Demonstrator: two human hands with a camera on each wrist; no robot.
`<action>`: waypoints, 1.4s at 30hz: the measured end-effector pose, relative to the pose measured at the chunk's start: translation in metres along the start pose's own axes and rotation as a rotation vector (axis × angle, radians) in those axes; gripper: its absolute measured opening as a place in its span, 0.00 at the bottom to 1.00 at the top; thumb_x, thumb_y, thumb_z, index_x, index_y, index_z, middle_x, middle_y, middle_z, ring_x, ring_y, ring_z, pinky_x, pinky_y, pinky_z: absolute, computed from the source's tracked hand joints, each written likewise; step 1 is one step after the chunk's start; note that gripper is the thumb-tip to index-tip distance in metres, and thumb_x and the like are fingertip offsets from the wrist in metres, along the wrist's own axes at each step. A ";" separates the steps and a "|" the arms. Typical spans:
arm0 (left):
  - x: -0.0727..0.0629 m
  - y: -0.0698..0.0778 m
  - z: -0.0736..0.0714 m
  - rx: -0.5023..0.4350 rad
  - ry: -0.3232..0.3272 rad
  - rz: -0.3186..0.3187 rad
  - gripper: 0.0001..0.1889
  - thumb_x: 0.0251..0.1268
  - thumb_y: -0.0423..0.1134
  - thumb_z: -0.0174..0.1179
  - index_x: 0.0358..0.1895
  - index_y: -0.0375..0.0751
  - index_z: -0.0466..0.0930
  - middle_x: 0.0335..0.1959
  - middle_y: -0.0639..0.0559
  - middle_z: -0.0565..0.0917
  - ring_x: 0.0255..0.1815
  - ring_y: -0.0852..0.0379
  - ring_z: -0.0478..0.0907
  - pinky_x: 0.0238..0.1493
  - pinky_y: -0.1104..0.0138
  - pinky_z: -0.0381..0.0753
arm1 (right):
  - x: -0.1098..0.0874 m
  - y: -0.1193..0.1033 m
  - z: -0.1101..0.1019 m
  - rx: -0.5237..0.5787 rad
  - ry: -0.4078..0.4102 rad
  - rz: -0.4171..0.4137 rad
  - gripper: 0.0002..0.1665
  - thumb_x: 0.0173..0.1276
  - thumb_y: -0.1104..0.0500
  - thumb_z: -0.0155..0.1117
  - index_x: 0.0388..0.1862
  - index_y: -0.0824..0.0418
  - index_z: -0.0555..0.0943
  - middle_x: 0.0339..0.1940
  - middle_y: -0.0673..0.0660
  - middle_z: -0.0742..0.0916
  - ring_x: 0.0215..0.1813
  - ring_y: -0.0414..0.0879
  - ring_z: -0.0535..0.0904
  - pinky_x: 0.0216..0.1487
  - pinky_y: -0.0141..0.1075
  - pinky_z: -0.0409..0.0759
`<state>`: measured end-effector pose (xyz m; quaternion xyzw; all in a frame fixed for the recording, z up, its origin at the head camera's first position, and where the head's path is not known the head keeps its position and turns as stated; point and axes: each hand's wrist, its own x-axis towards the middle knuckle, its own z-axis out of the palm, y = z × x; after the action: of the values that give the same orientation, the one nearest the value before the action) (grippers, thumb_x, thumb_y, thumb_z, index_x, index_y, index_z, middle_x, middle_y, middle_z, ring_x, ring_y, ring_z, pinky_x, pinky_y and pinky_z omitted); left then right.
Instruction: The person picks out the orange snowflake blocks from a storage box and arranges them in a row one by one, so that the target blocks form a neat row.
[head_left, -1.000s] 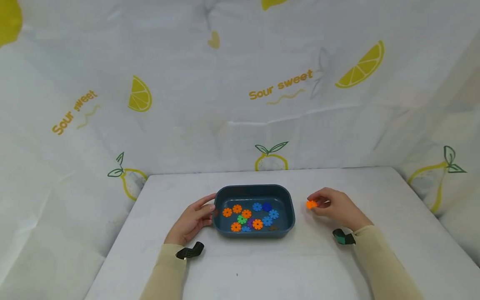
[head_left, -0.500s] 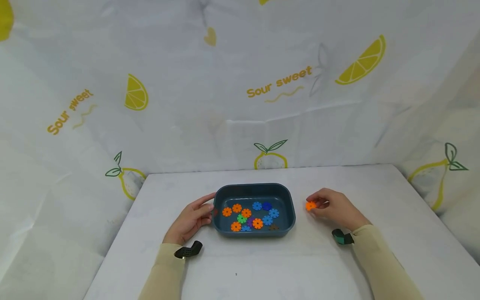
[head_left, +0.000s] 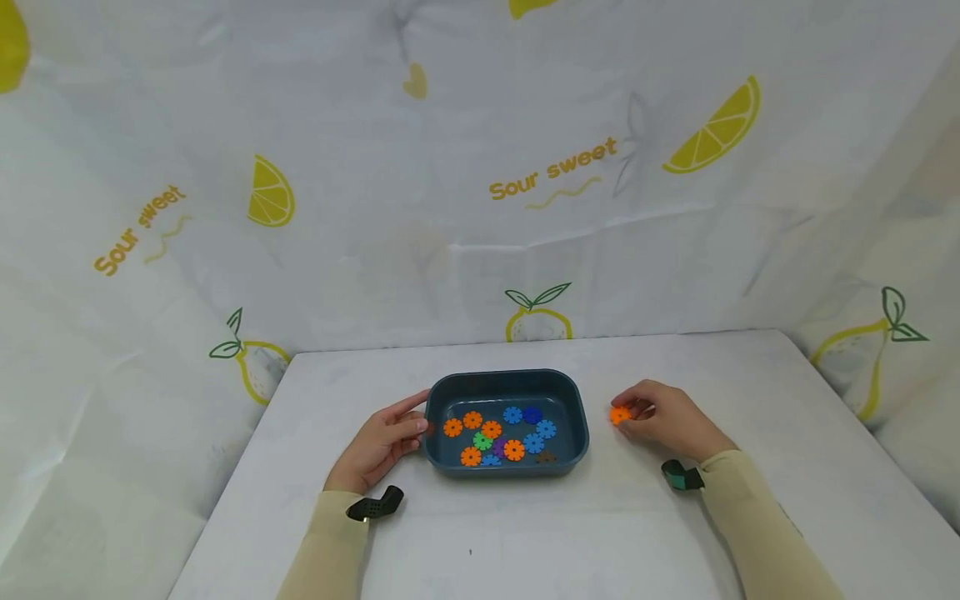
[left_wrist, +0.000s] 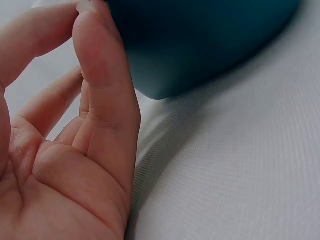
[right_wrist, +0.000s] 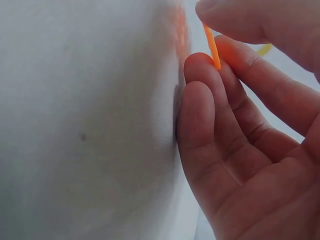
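Note:
My right hand (head_left: 671,421) pinches an orange notched plastic disc (head_left: 620,415) between thumb and fingertips, to the right of the dark teal tray (head_left: 506,471). In the right wrist view the orange disc (right_wrist: 212,47) is seen edge-on, with the other fingers curled below it, close to the white tabletop. At the tray's left end, my left hand (head_left: 378,446) touches the outer wall with fairly straight fingers. The left wrist view shows the thumb (left_wrist: 107,75) against the tray's wall (left_wrist: 200,55). Inside the tray lie several notched discs, among them an orange disc (head_left: 513,451) and a green disc (head_left: 483,440).
The white-covered table (head_left: 570,542) reaches back to a white cloth backdrop (head_left: 375,283) printed with lemons. A blue disc (head_left: 546,429), a purple disc (head_left: 500,448) and a brown disc (head_left: 546,457) also lie in the tray. Each wrist wears a dark strapped device.
The orange disc has tilted in my right fingers and shows more of its face. Both hands and the tray keep nearly the same places; the view shifts slightly.

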<state>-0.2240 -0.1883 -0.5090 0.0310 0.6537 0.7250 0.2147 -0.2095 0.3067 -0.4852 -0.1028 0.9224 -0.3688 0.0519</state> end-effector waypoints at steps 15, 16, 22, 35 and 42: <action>0.001 0.002 -0.002 -0.029 -0.007 0.001 0.34 0.79 0.35 0.65 0.84 0.47 0.66 0.42 0.55 0.88 0.38 0.63 0.81 0.41 0.74 0.82 | 0.001 0.001 0.001 -0.013 0.010 -0.025 0.16 0.67 0.59 0.78 0.53 0.53 0.90 0.46 0.50 0.88 0.48 0.45 0.81 0.49 0.32 0.81; 0.001 0.002 -0.002 -0.032 -0.007 0.001 0.34 0.79 0.35 0.64 0.84 0.47 0.66 0.42 0.55 0.88 0.37 0.63 0.81 0.40 0.74 0.82 | 0.001 0.001 0.001 -0.013 0.011 -0.026 0.16 0.67 0.59 0.78 0.53 0.53 0.90 0.46 0.50 0.88 0.47 0.45 0.81 0.49 0.32 0.81; 0.002 0.001 -0.002 -0.033 -0.009 0.009 0.33 0.80 0.36 0.63 0.84 0.46 0.66 0.40 0.56 0.85 0.37 0.63 0.79 0.41 0.74 0.82 | 0.002 0.002 0.000 -0.007 0.013 -0.031 0.15 0.67 0.60 0.78 0.52 0.53 0.90 0.45 0.50 0.88 0.47 0.45 0.81 0.49 0.32 0.81; 0.006 -0.003 -0.003 -0.048 0.013 -0.006 0.32 0.78 0.38 0.66 0.82 0.50 0.70 0.41 0.54 0.85 0.37 0.60 0.78 0.41 0.72 0.82 | 0.002 0.001 0.001 -0.011 0.011 -0.020 0.15 0.67 0.59 0.78 0.53 0.52 0.90 0.45 0.49 0.88 0.48 0.45 0.80 0.50 0.33 0.81; 0.005 -0.001 -0.003 -0.029 0.008 -0.006 0.33 0.79 0.39 0.66 0.83 0.51 0.69 0.41 0.55 0.84 0.37 0.60 0.77 0.42 0.72 0.82 | 0.002 0.001 0.001 -0.020 0.010 -0.016 0.15 0.67 0.59 0.78 0.53 0.53 0.90 0.46 0.50 0.88 0.48 0.45 0.80 0.50 0.34 0.81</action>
<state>-0.2294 -0.1892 -0.5118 0.0229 0.6440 0.7339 0.2149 -0.2112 0.3064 -0.4864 -0.1090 0.9255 -0.3602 0.0431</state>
